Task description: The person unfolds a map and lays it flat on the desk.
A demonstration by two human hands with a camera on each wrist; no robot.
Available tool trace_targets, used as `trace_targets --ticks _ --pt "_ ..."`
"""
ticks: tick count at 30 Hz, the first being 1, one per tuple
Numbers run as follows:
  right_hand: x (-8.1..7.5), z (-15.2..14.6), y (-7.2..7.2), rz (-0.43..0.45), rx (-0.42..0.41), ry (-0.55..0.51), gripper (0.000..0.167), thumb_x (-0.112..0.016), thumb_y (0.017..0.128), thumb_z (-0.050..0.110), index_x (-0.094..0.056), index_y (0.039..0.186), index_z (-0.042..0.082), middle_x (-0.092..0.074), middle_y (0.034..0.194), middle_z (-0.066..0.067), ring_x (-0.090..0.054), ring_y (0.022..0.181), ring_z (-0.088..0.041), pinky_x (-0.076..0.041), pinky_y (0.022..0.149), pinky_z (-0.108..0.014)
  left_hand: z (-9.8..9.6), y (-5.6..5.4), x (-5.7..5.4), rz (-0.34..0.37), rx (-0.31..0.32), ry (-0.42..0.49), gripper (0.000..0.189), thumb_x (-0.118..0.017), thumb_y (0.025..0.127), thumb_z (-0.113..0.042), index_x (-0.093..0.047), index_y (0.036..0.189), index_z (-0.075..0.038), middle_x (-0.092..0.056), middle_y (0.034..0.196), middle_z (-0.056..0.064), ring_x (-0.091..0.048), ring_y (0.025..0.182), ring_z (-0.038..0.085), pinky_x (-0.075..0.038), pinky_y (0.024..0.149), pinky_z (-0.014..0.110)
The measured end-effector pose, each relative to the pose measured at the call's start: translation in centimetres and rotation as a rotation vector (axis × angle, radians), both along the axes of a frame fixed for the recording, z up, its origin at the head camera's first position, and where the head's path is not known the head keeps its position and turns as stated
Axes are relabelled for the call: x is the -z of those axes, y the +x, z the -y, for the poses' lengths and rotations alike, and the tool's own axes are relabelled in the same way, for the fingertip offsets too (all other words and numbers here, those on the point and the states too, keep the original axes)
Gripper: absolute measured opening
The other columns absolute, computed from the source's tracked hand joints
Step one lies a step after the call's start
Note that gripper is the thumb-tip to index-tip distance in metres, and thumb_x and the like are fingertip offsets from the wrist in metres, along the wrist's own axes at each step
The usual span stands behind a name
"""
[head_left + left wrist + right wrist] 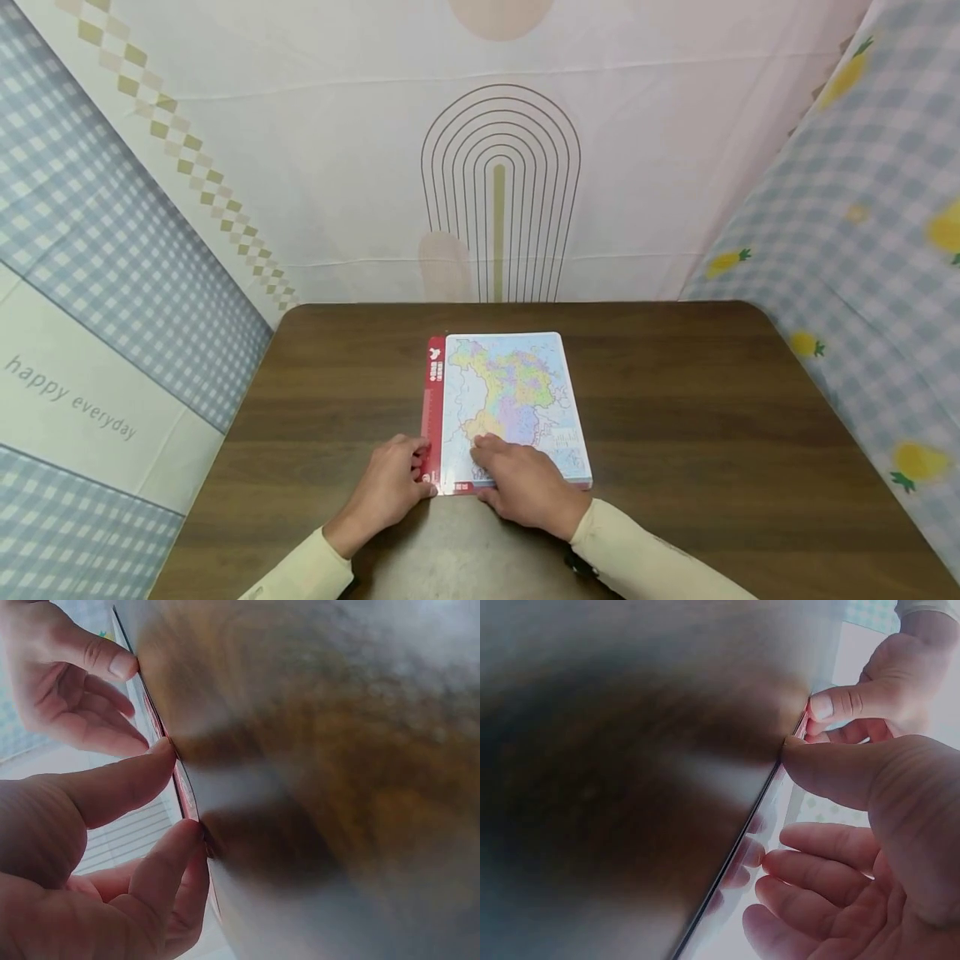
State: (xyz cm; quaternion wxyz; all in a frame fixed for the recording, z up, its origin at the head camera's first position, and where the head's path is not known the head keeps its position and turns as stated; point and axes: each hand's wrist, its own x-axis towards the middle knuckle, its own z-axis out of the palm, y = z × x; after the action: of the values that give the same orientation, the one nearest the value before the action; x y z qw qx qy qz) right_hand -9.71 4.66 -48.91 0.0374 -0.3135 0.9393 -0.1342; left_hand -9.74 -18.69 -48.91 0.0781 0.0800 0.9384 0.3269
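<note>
A map sheet [517, 392] with a coloured map and a red strip [432, 417] along its left side lies flat on the brown table. Whether the strip belongs to a second sheet underneath, I cannot tell. My left hand [390, 479] is at the near left corner, its thumb and bent fingers touching the sheet's edges. In the left wrist view, that thumb and forefinger stand apart along the thin edge. Over the near right part lies my right hand [528, 487], fingers on the map and thumb at the near edge. The right wrist view shows its fingers extended and spread.
The brown table [675, 400] extends on both sides of the sheet. A patterned white cloth [337, 183] hangs behind it. Blue checked cloths hang at the left [112, 208] and right [840, 250].
</note>
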Motion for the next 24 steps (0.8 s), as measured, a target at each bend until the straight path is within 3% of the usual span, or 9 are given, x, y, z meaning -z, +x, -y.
trace_targets --ticks 17,24 --pt "0.1 1.4 -0.1 -0.054 -0.021 0.073 0.056 -0.077 0.096 0.046 -0.068 0.139 0.011 -0.064 0.151 -0.007 -0.064 0.135 -0.022 -0.064 0.090 -0.041 0.0 -0.1 -0.2 -0.010 0.030 -0.006 0.061 -0.095 0.073 -0.004 -0.070 0.128 0.005 -0.063 0.098 0.008 -0.053 0.081 0.014 -0.049 0.065 0.022" --pt "0.3 1.1 -0.2 -0.143 -0.094 0.143 0.052 -0.069 0.102 0.049 -0.068 0.138 0.011 -0.065 0.149 -0.007 -0.065 0.134 -0.021 -0.065 0.086 -0.039 -0.1 -0.1 -0.1 -0.029 0.032 -0.054 0.063 -0.097 0.072 -0.007 -0.071 0.127 0.005 -0.066 0.101 0.008 -0.054 0.083 0.014 -0.052 0.069 0.026"
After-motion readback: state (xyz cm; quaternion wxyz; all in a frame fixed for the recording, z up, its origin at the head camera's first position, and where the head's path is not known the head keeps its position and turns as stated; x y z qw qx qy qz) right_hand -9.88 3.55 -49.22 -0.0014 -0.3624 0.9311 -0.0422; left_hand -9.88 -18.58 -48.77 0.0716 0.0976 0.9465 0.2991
